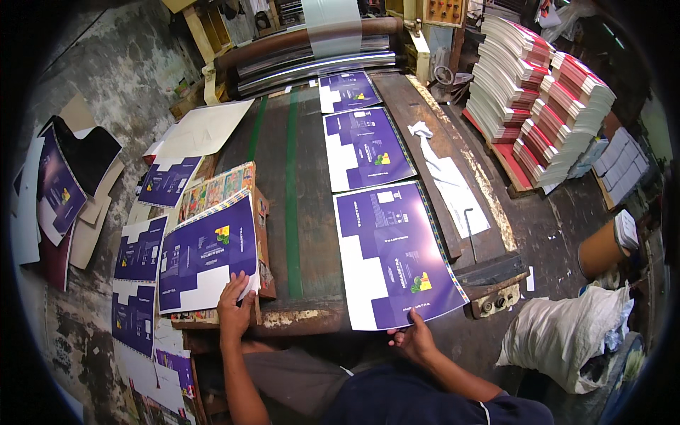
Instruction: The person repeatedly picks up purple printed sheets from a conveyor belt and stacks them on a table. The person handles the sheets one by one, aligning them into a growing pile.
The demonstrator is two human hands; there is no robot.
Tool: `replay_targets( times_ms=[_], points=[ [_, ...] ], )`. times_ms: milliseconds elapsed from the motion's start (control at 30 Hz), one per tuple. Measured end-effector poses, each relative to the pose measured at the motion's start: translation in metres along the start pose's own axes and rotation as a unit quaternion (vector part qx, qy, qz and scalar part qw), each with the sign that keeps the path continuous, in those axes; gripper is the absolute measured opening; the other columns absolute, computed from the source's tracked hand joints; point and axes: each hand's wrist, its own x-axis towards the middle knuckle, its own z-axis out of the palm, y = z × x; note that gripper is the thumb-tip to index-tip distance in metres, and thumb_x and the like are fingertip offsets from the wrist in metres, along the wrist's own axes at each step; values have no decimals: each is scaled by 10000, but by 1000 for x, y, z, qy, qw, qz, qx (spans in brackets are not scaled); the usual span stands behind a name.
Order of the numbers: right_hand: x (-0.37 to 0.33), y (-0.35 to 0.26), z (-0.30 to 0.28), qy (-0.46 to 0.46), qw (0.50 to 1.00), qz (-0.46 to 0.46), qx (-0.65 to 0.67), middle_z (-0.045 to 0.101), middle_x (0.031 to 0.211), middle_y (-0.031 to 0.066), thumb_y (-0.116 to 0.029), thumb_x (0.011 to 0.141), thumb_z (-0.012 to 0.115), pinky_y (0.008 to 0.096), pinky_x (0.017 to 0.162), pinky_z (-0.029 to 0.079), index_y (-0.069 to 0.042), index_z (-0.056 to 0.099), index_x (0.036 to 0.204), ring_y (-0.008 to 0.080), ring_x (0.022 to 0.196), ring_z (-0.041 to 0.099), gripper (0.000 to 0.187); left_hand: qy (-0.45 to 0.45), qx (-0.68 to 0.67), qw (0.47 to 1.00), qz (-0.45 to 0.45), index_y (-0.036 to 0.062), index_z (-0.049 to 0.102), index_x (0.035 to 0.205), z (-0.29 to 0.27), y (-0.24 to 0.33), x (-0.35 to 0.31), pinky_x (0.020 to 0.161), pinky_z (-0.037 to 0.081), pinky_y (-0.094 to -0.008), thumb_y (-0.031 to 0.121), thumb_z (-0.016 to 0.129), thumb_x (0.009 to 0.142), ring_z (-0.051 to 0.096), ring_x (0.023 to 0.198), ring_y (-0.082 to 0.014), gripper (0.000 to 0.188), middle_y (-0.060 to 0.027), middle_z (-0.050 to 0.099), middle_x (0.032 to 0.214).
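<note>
My right hand (416, 340) pinches the near edge of a purple and white printed sheet (386, 248), thumb on top and fingers underneath. That sheet lies on the machine's feed table, its near edge overhanging the front. Beyond it, a second printed sheet (365, 145) and a third printed sheet (347, 91) run in a line toward the rollers. On the left, my left hand (237, 301) rests with its fingers stretched flat on the near corner of a stacked printed sheet (205, 258). The stack sits on a support at the table's left edge.
Metal rollers (319, 71) with a clear film (331, 28) cross the far end. A hex key (470, 230) and white paper (453, 188) lie along the right rail. Tall paper stacks (506, 81) stand at right, a white sack (563, 340) nearer. More printed sheets (134, 319) hang at left.
</note>
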Motion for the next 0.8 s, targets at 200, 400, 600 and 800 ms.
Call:
replay_targets(
  times_ms=[200, 400, 600, 800],
  points=[
    [23, -8, 19, 17, 998, -49, 38, 609, 859, 140, -577, 1003, 370, 418, 700, 528, -4, 513, 1169, 157, 562, 483, 614, 20, -10, 1000, -2, 14, 679, 1189, 6, -5, -2, 1115, 348, -440, 297, 660, 939, 508, 1313, -347, 379, -159, 634, 1296],
    [47, -17, 33, 22, 993, -88, 73, 579, 892, 118, -553, 1000, 408, 411, 692, 541, -36, 457, 1226, 153, 560, 484, 566, 22, -17, 1000, -7, 10, 682, 1181, 7, -2, -2, 1122, 336, -432, 312, 627, 961, 503, 1318, -344, 378, -156, 636, 1294],
    [70, -29, 49, 24, 990, -107, 94, 561, 938, 113, -547, 995, 434, 402, 678, 545, -47, 477, 1189, 155, 648, 514, 538, 18, -33, 999, -7, 15, 676, 1197, 6, -7, -4, 1126, 330, -430, 293, 607, 976, 496, 1323, -346, 361, -162, 632, 1298],
    [99, -23, 43, 24, 988, -97, 113, 559, 1032, 125, -510, 1001, 447, 417, 699, 547, -61, 454, 1211, 168, 692, 539, 496, 43, -125, 987, -89, -19, 660, 1194, 8, -29, -4, 1069, 382, -367, 307, 569, 1006, 555, 1235, -260, 388, -163, 653, 1250]
  ],
)
